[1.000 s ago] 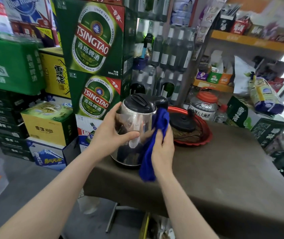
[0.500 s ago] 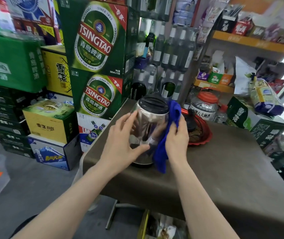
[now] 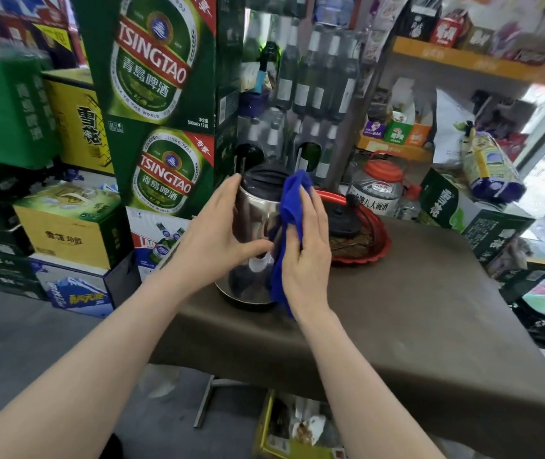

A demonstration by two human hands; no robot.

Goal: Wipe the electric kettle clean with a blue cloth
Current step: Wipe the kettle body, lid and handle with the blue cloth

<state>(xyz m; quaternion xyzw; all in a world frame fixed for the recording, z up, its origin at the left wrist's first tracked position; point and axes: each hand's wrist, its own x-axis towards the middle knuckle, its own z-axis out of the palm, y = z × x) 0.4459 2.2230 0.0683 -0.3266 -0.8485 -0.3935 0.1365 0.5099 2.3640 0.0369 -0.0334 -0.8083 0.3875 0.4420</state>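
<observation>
Brown table [image 3: 413, 313] has the kettle [image 3: 254, 226] upright near its left corner (red tray [image 3: 375, 250] just behind). Left hand [image 3: 218, 240] grips the steel side, right hand [image 3: 304, 253] presses the cloth [image 3: 292, 207] against it.

Bright daylight from right; blurred, warped edges.
</observation>
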